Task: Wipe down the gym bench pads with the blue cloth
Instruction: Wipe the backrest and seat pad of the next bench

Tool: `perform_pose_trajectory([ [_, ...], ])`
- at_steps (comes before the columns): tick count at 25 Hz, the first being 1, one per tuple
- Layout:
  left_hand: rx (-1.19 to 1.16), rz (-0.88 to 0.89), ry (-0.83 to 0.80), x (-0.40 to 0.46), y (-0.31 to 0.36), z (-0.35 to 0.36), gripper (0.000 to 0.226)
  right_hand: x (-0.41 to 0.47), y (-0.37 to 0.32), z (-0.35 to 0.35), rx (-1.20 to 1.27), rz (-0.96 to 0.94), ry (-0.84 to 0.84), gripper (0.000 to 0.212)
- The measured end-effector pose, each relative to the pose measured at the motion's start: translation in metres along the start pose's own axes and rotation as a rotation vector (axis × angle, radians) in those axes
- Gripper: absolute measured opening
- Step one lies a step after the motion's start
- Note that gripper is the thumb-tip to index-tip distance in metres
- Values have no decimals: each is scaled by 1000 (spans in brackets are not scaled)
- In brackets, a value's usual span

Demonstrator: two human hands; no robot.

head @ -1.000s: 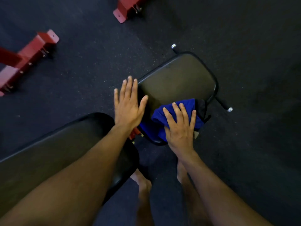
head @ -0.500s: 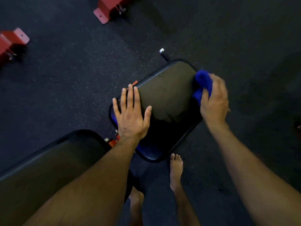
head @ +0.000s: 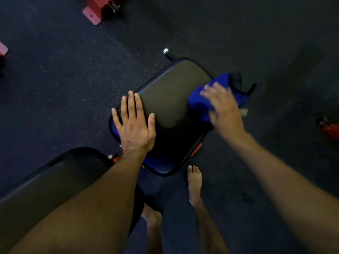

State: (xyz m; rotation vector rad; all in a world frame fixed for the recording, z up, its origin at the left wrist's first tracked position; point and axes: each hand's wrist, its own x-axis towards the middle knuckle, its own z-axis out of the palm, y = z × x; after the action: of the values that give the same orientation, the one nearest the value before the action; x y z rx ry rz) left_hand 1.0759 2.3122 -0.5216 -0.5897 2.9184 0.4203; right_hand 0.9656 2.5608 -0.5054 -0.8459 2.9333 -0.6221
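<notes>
Seat pad (head: 170, 99) as landmark, black, tilted in view, on the dark floor (head: 55, 88)
Left hand (head: 134, 125) flat on the pad's near left corner, fingers straight and spread, holding nothing
Right hand (head: 222, 109) blurred, over the pad's right edge, fingers laid loosely across the cloth (head: 203, 99); pressing or gripping, cannot tell
Cloth blue, bunched under that hand on the pad's right side, spilling past the edge
Back pad (head: 55, 180) long and black, just beside the seat pad's near left end
Bare feet (head: 194, 182) on the floor close below the seat pad
Red frame foot (head: 97, 10) well beyond the seat pad, far left
</notes>
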Motion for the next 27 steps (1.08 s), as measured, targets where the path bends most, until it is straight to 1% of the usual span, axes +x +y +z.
perform_pose_trajectory([
  [1, 0, 0, -3, 1, 0, -2, 72, 14, 10, -3, 51, 101, 22, 55],
  [3, -2, -2, -15, -2, -4, -4, 73, 25, 5, -1, 114, 268, 74, 52],
  [5, 11, 1, -45, -4, 0, -8, 75, 15, -17, 0, 132, 312, 79, 51],
  [6, -10, 7, -87, -1, 2, -11, 76, 4, -28, -1, 140, 289, 64, 51],
  [8, -102, 47, -197, 1, -4, -26, 77, -21, -51, -6, 159, 156, 12, 53],
  [10, -122, 124, -253, -15, -40, -42, 78, -42, -82, -3, 141, -75, -62, 54],
  [12, 7, 214, -297, -41, -80, -53, 82, -47, -115, 12, -5, -314, -110, 50],
  [13, 87, 253, -327, -54, -93, -54, 85, -41, -129, 23, -87, -391, -122, 48],
  [15, 174, 333, -365, -66, -101, -43, 87, -9, -144, 43, -180, -435, -124, 44],
  [17, 170, 356, -379, -61, -99, -34, 86, 33, -144, 61, -229, -443, -145, 46],
  [19, 152, 381, -370, -57, -98, -33, 86, 75, -123, 62, -268, -352, -92, 50],
  [21, 149, 380, -352, -62, -102, -35, 85, 98, -88, 44, -255, -129, -64, 54],
  [22, 156, 387, -346, -61, -103, -36, 83, 94, -74, 33, -243, -14, -81, 56],
  [24, 155, 384, -343, -60, -100, -36, 81, 62, -59, 13, -212, 119, -98, 58],
  [25, 159, 386, -344, -61, -98, -35, 81, 37, -62, 9, -222, 145, -82, 60],
  [27, 161, 395, -331, -62, -99, -31, 79, -6, -88, 18, -271, 98, -71, 63],
])
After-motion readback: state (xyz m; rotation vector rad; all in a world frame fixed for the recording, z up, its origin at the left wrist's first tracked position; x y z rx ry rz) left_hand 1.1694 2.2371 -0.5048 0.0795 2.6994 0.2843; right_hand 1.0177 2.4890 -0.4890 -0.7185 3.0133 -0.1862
